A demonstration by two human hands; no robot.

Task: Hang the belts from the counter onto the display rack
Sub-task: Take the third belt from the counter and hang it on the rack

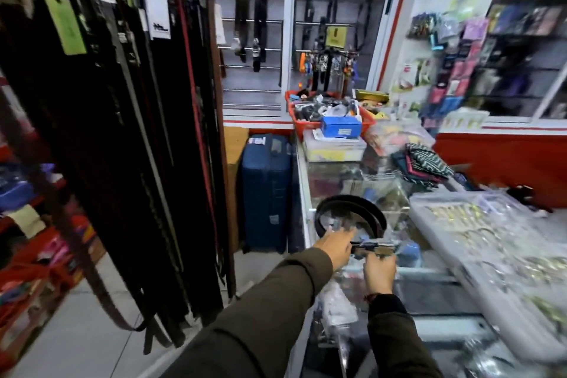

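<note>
1. The step in hand looks like the pick-up: a black belt (pixel 349 215) sits coiled in a loop on the glass table (pixel 429 279), and both hands are at its buckle end.
2. The left hand (pixel 333 247) reaches over the near edge of the coil, fingers spread; its grip looks apart and only touching the strap, though blur makes this uncertain.
3. The right hand (pixel 379 270) has its grip clamped on the buckle (pixel 372 250), a shiny metal piece held just above the glass.
4. The display rack (pixel 122 132) stands to the left, well apart from the table, already crowded with dark belts hanging straight down.
5. A clear tray (pixel 491 239) of small metal items lies just beside the coil on the right, and a blue suitcase (pixel 265 193) stands on the floor between rack and table.
6. The next move likely calls for lifting the buckle end so the coil unrolls, then carrying it left to a free hook; which hook is free cannot be told.
</note>
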